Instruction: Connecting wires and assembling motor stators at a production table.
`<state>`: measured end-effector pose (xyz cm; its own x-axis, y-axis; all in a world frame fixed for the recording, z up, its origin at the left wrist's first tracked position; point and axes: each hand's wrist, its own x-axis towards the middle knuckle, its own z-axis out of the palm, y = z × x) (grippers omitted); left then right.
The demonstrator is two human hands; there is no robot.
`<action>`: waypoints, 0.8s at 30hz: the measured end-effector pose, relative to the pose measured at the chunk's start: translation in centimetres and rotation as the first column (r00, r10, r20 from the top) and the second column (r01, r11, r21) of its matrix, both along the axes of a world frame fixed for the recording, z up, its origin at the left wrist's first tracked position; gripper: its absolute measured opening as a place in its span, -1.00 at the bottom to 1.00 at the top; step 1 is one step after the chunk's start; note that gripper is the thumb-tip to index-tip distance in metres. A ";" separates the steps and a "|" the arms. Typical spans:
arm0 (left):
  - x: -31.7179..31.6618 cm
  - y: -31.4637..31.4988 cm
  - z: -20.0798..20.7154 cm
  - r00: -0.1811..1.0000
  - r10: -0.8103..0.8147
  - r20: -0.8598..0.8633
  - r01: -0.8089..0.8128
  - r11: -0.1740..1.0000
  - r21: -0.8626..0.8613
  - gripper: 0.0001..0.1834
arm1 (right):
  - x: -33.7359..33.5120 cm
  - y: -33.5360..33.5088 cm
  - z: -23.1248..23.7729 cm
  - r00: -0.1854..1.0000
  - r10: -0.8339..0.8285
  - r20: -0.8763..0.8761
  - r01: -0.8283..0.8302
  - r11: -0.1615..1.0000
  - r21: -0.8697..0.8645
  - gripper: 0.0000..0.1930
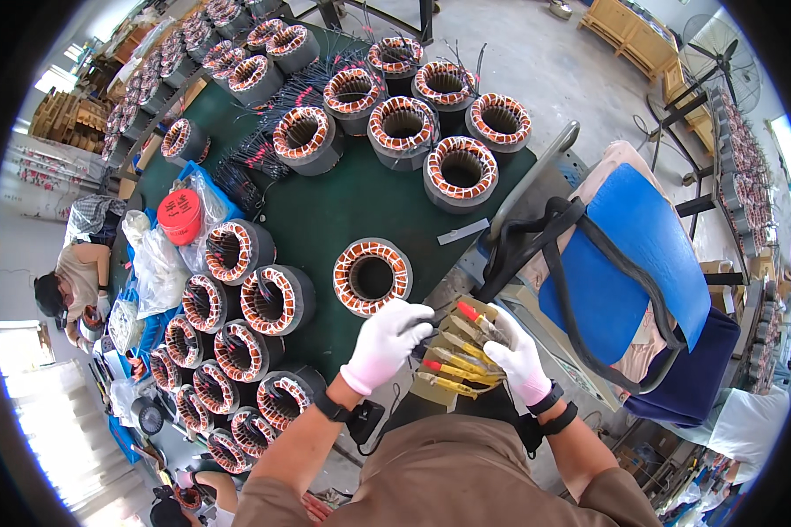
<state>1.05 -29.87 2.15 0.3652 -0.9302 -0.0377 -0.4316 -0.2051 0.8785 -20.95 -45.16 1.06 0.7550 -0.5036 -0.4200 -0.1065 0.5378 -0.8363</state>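
My left hand point(382, 345), in a white glove, has its fingers drawn together beside a tan card-like piece point(436, 393). What it pinches, if anything, is too small to make out. My right hand point(518, 356), also gloved in white, is closed on the right side of a bundle of yellow strips with red ends point(461, 356), which lies across the tan piece at my waist. Just beyond my left hand a motor stator point(350, 300) with orange windings and white lacing lies flat on the green table point(316, 220), its round bore facing up.
Several more stators point(461, 171) stand at the table's far side, others point(277, 299) at the left. Black leads point(237, 184) and a red round container point(179, 216) lie among them. A chair with a blue pad point(646, 237) is at the right. Another person point(83, 272) works at far left.
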 end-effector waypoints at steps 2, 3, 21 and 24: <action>0.2 1.4 -0.2 0.845 0.316 -0.431 -0.320 0.945 0.066 -0.83 | 0.2 -0.1 0.8 1.000 -0.025 -0.014 0.025 1.000 -0.017 -0.21; 0.9 1.9 -0.4 0.861 0.317 -0.397 -0.347 0.938 -0.004 -0.84 | 0.4 -0.1 1.1 0.998 -0.049 -0.026 0.048 0.998 -0.033 -0.18; 3.0 1.9 2.9 0.983 -0.177 -0.045 0.178 0.984 0.020 -0.90 | -1.3 -1.2 -0.2 0.981 0.192 0.031 -0.194 0.978 0.074 0.11; 3.1 1.4 4.6 0.908 -0.263 0.325 0.253 0.965 0.075 -0.89 | -1.3 -0.9 -0.2 0.983 0.181 0.009 -0.181 0.983 0.022 0.09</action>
